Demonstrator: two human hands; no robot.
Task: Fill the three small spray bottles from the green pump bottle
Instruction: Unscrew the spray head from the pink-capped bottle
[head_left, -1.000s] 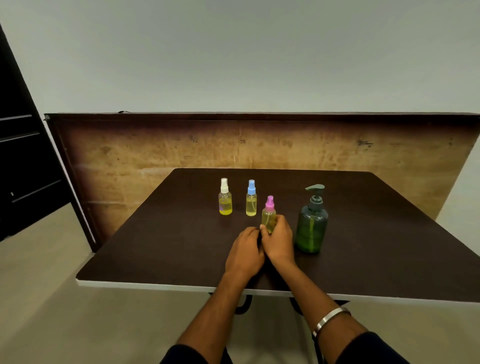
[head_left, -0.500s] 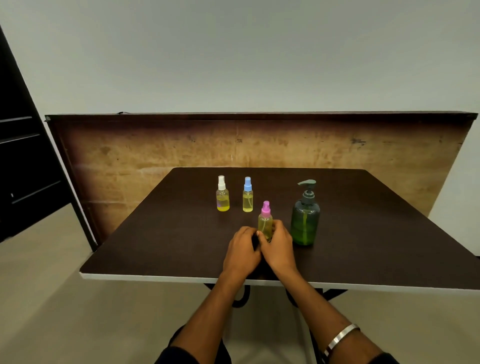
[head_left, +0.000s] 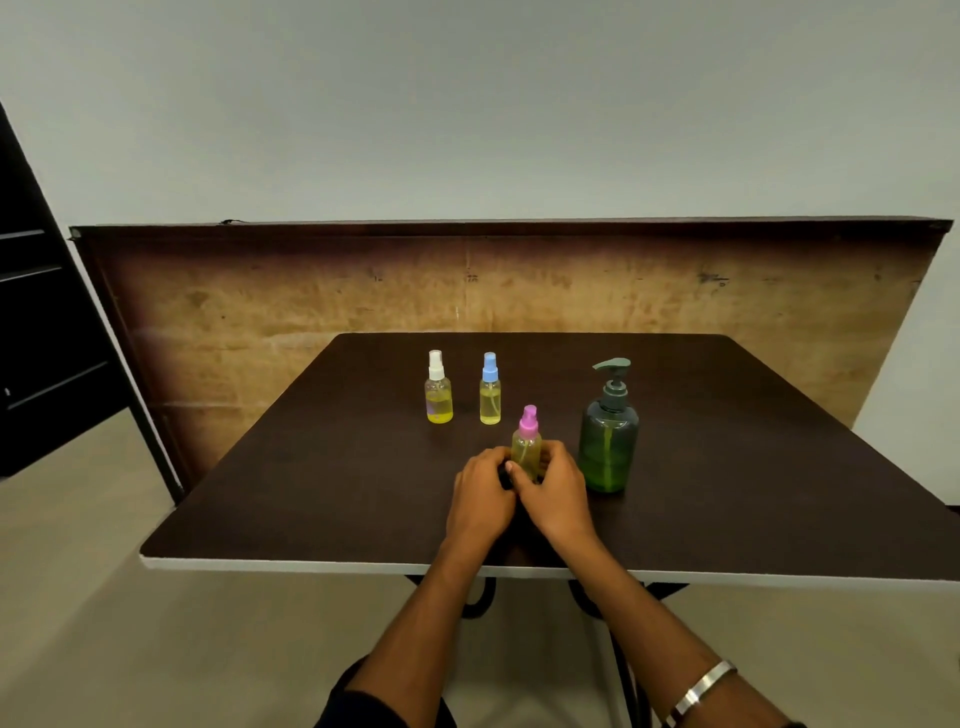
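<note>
Head view: we see both hands around the pink-capped spray bottle (head_left: 527, 447) on the dark table (head_left: 311, 493).

From the head camera we find the left hand (head_left: 480, 496) and the right hand (head_left: 558, 493) side by side, fingers curled and clamped on the bottle's lower body; it stands upright, yellow liquid inside; the green pump bottle (head_left: 608, 436) stands just beside the right hand; the white-capped spray bottle (head_left: 438, 389) and the blue-capped spray bottle (head_left: 490, 392) stand farther back, near each other, both holding yellow liquid; a metal bracelet (head_left: 698, 691) circles the right wrist; a wooden board (head_left: 260, 322) stands behind the table.
</note>
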